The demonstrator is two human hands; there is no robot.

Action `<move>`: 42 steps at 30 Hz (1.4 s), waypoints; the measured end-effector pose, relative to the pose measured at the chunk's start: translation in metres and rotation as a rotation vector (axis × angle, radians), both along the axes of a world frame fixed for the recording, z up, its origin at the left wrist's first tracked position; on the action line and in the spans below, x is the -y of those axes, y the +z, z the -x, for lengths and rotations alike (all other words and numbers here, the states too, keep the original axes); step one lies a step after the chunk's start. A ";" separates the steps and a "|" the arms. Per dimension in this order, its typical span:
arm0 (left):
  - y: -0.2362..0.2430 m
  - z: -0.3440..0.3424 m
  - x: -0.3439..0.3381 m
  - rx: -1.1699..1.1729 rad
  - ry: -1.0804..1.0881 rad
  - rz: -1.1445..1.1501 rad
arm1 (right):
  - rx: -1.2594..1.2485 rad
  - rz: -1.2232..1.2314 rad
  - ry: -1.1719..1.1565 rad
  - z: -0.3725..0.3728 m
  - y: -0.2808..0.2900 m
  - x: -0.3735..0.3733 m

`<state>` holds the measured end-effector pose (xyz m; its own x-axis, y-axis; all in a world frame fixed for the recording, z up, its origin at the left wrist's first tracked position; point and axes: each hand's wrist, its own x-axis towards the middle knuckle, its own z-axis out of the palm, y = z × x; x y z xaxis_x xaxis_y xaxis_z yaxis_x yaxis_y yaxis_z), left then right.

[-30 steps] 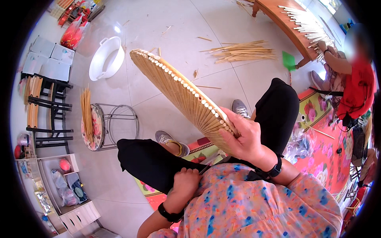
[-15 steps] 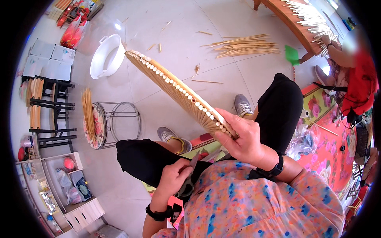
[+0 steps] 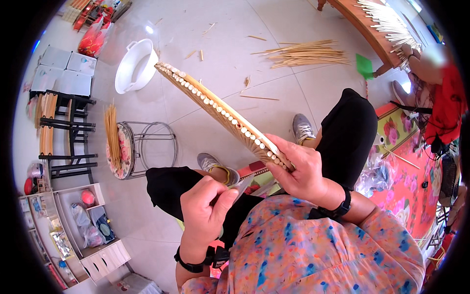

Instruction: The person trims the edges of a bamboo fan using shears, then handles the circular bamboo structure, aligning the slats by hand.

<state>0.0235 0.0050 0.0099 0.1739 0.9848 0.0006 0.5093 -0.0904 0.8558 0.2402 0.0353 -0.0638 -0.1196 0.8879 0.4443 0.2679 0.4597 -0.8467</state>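
Note:
My right hand (image 3: 301,166) is closed around the near end of a long, flat bundle of sticks (image 3: 215,107). Round white cut ends line its edge, and pleat-like tan ribs show beneath them. The bundle slants up and away to the left over the floor. Lower left, my left hand (image 3: 205,208) is curled around a pointed metal blade (image 3: 242,187), apparently part of a pair of scissors. Its handle is mostly hidden behind the fingers and wrist. The blade is apart from the bundle.
Loose sticks (image 3: 308,54) and scraps lie on the tiled floor (image 3: 205,142). A white basin (image 3: 121,78) stands far left, near a tipped stool (image 3: 128,152) with sticks (image 3: 112,142) against it. Another person (image 3: 440,98) is beside a wooden table (image 3: 360,27) at far right.
My left hand has risen and shifted slightly left with the blade, hiding the handle more. My right hand and the bundle stay nearly still. The view has shifted slightly.

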 end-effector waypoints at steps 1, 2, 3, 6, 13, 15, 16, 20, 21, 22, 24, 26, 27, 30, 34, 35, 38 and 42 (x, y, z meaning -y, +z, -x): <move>0.003 -0.004 -0.003 -0.070 0.005 -0.069 | -0.006 0.009 0.009 0.000 0.000 0.000; 0.005 -0.008 -0.005 -0.141 0.010 -0.138 | -0.007 0.009 0.010 -0.001 0.001 0.001; 0.004 -0.011 -0.007 -0.141 0.013 -0.137 | -0.002 0.025 0.017 -0.001 0.001 0.002; 0.001 -0.017 -0.011 -0.259 0.042 -0.229 | 0.004 0.038 0.031 -0.002 0.002 0.002; 0.001 -0.017 -0.011 -0.179 0.005 -0.169 | -0.027 0.043 0.052 -0.004 -0.001 0.001; -0.004 -0.015 -0.008 -0.161 -0.007 -0.150 | -0.026 0.053 0.056 -0.005 0.000 0.001; -0.006 -0.015 -0.006 -0.158 -0.008 -0.144 | -0.023 0.060 0.062 -0.005 0.000 0.001; -0.010 -0.012 -0.005 -0.148 0.057 -0.077 | -0.010 0.011 0.056 -0.005 -0.001 -0.001; -0.010 -0.011 -0.005 -0.147 0.060 -0.075 | -0.012 0.014 0.060 -0.005 0.000 -0.001; -0.009 -0.010 -0.005 -0.156 0.057 -0.065 | -0.014 0.018 0.064 -0.005 0.000 -0.001; -0.005 -0.012 -0.007 -0.164 0.058 -0.054 | -0.001 0.035 0.063 -0.005 -0.001 0.000; 0.000 -0.015 -0.011 -0.185 -0.015 -0.063 | 0.013 0.051 0.063 -0.005 -0.001 0.000; 0.001 -0.016 -0.012 -0.185 -0.009 -0.063 | 0.005 0.043 0.060 -0.004 -0.001 0.000; 0.002 -0.017 -0.017 -0.254 -0.079 -0.092 | 0.010 0.018 0.060 -0.002 0.000 0.000; 0.001 -0.017 -0.024 -0.340 -0.128 -0.104 | 0.024 0.020 0.074 -0.001 0.003 0.001; 0.001 -0.016 -0.026 -0.380 -0.146 -0.111 | 0.024 0.021 0.077 0.000 0.003 0.001; 0.002 -0.013 -0.031 -0.384 -0.166 -0.042 | 0.020 -0.015 0.069 0.000 0.005 0.000; 0.004 -0.009 -0.030 -0.321 -0.203 -0.041 | 0.026 0.038 0.085 -0.002 0.004 0.000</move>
